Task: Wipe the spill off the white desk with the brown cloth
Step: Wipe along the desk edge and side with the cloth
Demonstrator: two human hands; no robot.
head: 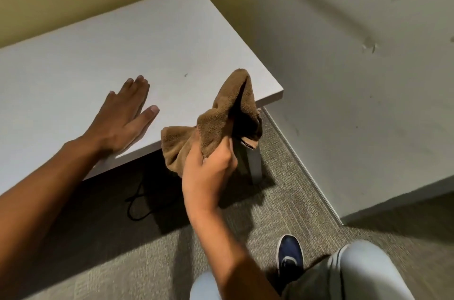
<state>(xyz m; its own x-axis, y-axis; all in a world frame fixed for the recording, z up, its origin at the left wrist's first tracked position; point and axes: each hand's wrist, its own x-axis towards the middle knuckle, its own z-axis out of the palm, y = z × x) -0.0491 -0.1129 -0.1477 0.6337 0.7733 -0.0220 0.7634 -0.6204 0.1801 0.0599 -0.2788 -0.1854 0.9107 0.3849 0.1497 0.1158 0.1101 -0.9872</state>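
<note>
My left hand (122,115) lies flat, fingers spread, on the white worktop (98,53) near its front edge. My right hand (208,167) is clamped on the brown cloth (221,115), bunched and raised off the front edge at about three o'clock from my left hand. A small dark speck (185,75) sits on the worktop at one o'clock from my left hand.

Brown cloth (216,125): terry, bunched, lifted off surface at white desk (103,53) near edge by right corner. Small dark speck (185,75) on desktop near right edge.
</note>
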